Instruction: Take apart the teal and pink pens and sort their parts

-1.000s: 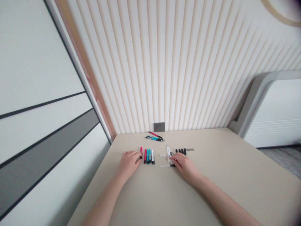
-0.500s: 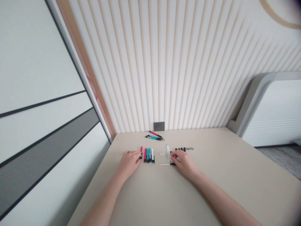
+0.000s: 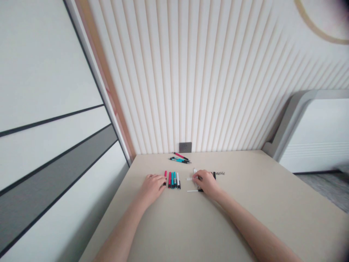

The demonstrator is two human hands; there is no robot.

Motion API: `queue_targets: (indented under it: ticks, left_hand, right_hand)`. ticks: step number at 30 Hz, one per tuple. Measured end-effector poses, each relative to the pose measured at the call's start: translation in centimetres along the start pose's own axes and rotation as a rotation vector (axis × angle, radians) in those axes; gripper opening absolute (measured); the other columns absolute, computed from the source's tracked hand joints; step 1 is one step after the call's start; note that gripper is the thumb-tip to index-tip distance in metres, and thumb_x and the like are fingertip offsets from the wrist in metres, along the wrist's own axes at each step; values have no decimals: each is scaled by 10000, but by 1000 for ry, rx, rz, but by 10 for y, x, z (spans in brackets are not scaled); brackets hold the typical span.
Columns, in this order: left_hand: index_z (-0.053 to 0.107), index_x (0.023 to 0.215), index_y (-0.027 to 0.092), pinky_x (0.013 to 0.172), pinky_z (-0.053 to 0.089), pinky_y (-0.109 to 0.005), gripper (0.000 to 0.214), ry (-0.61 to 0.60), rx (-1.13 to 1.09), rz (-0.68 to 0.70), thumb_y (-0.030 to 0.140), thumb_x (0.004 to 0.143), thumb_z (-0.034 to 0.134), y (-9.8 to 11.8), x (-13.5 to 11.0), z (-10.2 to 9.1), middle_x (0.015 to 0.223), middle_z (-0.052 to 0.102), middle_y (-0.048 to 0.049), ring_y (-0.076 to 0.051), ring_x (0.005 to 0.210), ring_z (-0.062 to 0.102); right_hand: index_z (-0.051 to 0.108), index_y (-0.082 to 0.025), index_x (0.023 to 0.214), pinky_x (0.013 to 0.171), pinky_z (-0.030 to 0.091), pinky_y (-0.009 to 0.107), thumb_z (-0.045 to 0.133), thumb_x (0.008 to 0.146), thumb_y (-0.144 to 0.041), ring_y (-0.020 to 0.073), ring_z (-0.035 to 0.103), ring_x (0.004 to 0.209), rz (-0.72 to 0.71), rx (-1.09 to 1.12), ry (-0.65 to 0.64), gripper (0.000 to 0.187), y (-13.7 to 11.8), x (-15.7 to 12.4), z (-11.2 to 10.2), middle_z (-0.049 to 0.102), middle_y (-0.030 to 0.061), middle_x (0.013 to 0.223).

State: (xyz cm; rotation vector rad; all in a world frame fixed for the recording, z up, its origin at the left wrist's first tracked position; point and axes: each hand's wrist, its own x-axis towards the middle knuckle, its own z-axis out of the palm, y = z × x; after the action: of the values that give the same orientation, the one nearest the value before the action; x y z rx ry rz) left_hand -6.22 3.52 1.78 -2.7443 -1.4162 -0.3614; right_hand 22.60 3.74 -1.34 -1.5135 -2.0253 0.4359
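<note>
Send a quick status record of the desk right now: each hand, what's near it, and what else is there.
Left hand: beside row of markers; grip unclear
Right hand: over white pen parts, near black parts; grip unclear
Also on desk: white stick, pens
Wall: socket

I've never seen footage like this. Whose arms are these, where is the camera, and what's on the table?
No machine here: these are a person's bare arms, filmed by a camera worn on their head, looking forward and down. The left hand rests beside a row of markers in pink, teal and white. The right hand is over white sticks and black pieces; the picture is too small to tell whether it holds anything. A few pens lie further back on the table, near a wall socket.
</note>
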Motion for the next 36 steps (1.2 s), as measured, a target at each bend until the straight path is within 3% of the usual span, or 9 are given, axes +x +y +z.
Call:
queue_targets:
  ticks: [10, 27, 36]
  left_hand:
    - [645, 1001, 240, 879, 373, -367, 157, -46, -6, 16, 170, 867, 602, -1, 0, -1, 1055, 693, -20, -225, 998, 608]
    - [636, 1008, 240, 867, 374, -349, 147, -36, -18, 58, 180, 881, 593, -1, -1, 1, 1034, 681, -31, -217, 990, 600]
    - [634, 1019, 244, 873, 370, -351, 155, -50, -13, 58, 183, 882, 592, 0, -1, -1, 1048, 680, -31, -218, 1006, 595]
  right_hand:
    - [712, -261, 889, 860, 316, 323, 610, 869, -265, 202, 584, 982, 49, -73, -18, 105, -4, -1, 4, 717, 1, 927]
    - [694, -293, 1063, 881, 318, 354, 577, 903, -284, 222, 551, 1048, -9, -157, -19, 198, 0, 2, 5, 677, 43, 1100]
    - [717, -309, 947, 892, 307, 370, 565, 917, -325, 222, 538, 1048, -33, -169, -33, 156, -3, 1, 3, 667, 25, 1096]
